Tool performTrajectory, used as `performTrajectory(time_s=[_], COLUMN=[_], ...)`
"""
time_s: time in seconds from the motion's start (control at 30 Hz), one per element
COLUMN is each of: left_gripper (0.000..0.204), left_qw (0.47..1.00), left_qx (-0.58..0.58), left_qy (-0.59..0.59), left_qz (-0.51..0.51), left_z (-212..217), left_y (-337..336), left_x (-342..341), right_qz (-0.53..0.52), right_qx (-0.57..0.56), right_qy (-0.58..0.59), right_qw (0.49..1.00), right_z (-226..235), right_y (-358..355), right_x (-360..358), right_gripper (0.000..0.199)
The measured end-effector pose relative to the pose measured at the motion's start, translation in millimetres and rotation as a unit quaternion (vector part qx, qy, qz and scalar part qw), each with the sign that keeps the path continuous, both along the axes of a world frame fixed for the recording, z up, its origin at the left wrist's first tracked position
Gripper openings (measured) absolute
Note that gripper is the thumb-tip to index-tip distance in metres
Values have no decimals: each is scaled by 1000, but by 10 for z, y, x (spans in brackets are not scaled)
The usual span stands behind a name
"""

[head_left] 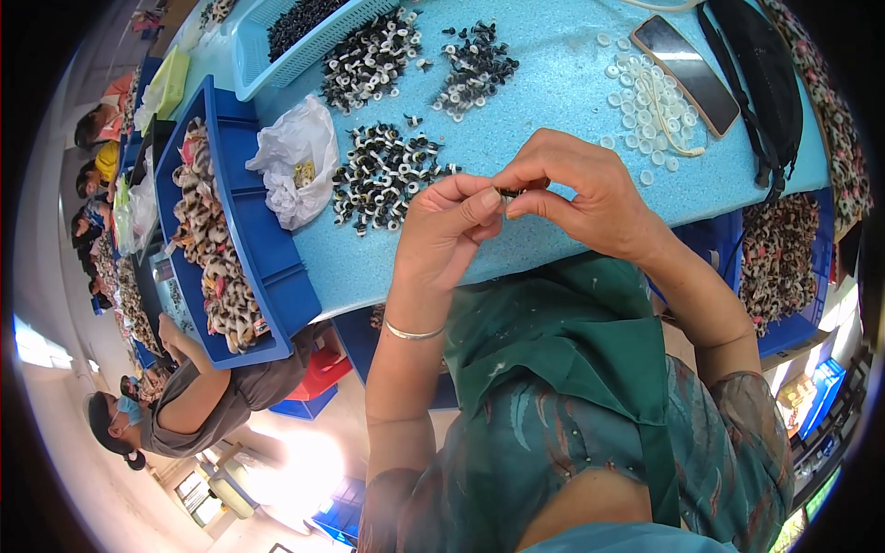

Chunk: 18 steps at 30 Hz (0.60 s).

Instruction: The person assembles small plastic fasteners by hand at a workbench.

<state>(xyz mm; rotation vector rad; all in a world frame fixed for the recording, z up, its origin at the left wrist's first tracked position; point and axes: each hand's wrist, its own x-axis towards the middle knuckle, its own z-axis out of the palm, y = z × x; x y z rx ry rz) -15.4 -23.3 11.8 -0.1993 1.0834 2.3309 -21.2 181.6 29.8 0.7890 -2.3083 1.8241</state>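
Over the near edge of the blue table (544, 55), my two hands meet at the fingertips around a small dark piece (508, 193). My left hand (442, 226) is closed, pinching one end between thumb and fingers. From the other side, thumb and forefinger of my right hand (585, 189) close on it too. The fingertips cover most of the piece, so its exact kind does not show. Just left of my hands lies a heap of small black-and-white stemmed plastic parts (383, 175). Translucent round washers (636, 111) are spread beyond my right hand.
Farther back are more black-and-white parts (373, 55), a black heap (479, 69) and a light blue basket (253, 55). At left, a blue bin (267, 240) holds patterned plush pieces beside a white plastic bag (300, 152). A phone (687, 74) and black pouch (770, 83) lie right. A co-worker (194, 405) sits left.
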Motion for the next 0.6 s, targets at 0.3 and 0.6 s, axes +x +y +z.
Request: performTrajectory(time_s=[0.3,0.6], left_gripper=[17,11], left_qw=[997,953], left_qx=[14,-275], left_qy=[-54,114], left_qz=[-58,-62], left_z=[-22,204], left_y=[24,95], left_x=[-16,-252], right_qz=[32,-3], right_qx=[51,37], right_qy=[10,-18], right_qw=[998,999], right_z=[19,-45], right_y=[75,125], right_x=[-52,-78], right_gripper=[25,20])
